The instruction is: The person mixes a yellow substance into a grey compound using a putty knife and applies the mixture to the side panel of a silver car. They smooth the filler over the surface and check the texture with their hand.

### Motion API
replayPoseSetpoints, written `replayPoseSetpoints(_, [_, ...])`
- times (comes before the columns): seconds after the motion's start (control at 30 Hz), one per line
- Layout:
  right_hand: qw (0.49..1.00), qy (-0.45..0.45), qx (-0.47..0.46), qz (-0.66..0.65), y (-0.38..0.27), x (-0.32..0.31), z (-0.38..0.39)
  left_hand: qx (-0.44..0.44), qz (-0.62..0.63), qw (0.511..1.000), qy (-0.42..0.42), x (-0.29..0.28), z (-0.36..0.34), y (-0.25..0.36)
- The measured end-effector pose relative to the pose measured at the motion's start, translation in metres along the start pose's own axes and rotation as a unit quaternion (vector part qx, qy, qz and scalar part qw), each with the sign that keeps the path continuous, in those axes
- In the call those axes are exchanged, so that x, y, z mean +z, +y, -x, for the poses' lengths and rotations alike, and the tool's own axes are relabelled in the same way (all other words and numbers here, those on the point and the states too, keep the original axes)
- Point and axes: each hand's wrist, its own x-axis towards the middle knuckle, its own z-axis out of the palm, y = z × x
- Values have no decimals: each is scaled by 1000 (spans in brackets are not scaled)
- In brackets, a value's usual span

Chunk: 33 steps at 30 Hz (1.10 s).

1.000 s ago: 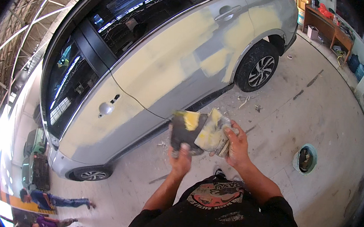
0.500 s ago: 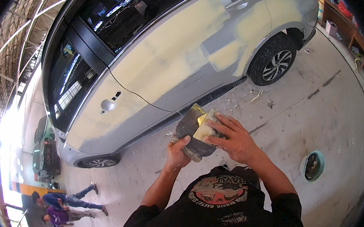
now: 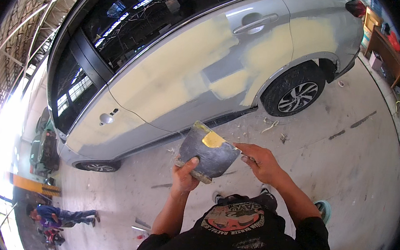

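Observation:
In my left hand is a dark grey, flat square plate, gripped thumb on top, with a patch of yellow paste at its upper edge. My right hand is at the plate's right edge, index finger reaching to it and thumb bent below; whatever it holds there is mostly hidden. Above both hands is the side of a silver car, its doors and rear panel patched with pale cream filler. A thin dark line hangs across the front door. The car's rear wheel is up to the right.
A pale teal bucket is partly behind my right arm. A wooden desk with clutter stands at the right rear. People are at lower left, near a dark green vehicle. Scraps lie on the concrete floor.
The pale cream piece my right hand pressed on the plate is no longer clearly visible. My right hand has shifted right and down, uncovering the plate and yellow paste. The view has shifted.

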Motion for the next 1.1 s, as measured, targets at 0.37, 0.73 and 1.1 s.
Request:
replayPoseSetpoints(0.37, [978,176,-24,-112,10,-61,-2,105,23,994,9,34,-25,-16])
replayPoseSetpoints(0.73, [768,199,38,-608,-15,-18,-42,173,-363,906,-131,43,-20,-29])
replayPoseSetpoints(1.1, [894,68,-246,368,-30,-47,-37,-9,16,1000,25,13,-13,-8])
